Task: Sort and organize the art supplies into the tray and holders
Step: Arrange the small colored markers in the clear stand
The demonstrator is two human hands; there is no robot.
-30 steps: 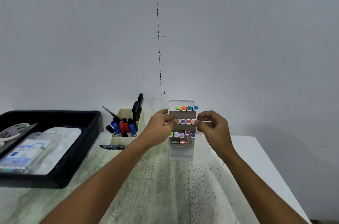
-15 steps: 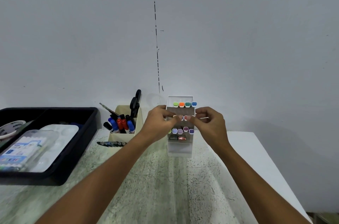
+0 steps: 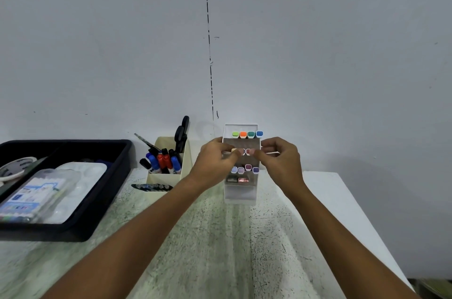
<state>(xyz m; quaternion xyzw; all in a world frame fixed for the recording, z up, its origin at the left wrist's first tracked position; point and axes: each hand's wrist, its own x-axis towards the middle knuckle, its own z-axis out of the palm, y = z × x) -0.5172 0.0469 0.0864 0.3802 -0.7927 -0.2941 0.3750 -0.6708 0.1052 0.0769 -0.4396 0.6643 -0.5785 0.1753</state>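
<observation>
A white tiered marker holder [image 3: 239, 194] stands upright at the table's middle back. Its top row [image 3: 247, 134] shows green, orange, teal and blue caps. Pastel and purple caps fill a lower row [image 3: 248, 168]. Both hands meet at the middle row of markers [image 3: 245, 151]. My left hand [image 3: 212, 161] pinches the cap ends on the left of that row. My right hand [image 3: 281, 159] pinches those on the right. My fingers hide most of that row.
A beige pen holder [image 3: 161, 177] with markers and black scissors [image 3: 182, 132] stands left of the white one, and a dark pen [image 3: 151, 187] lies in front of it. A black tray [image 3: 102, 201] at the left holds a palette, a marker pack and tape. The table's right edge [image 3: 367, 225] is close.
Both hands' fingertips have moved inward along the middle row, from the holder's sides to its centre. The holder has stayed in place.
</observation>
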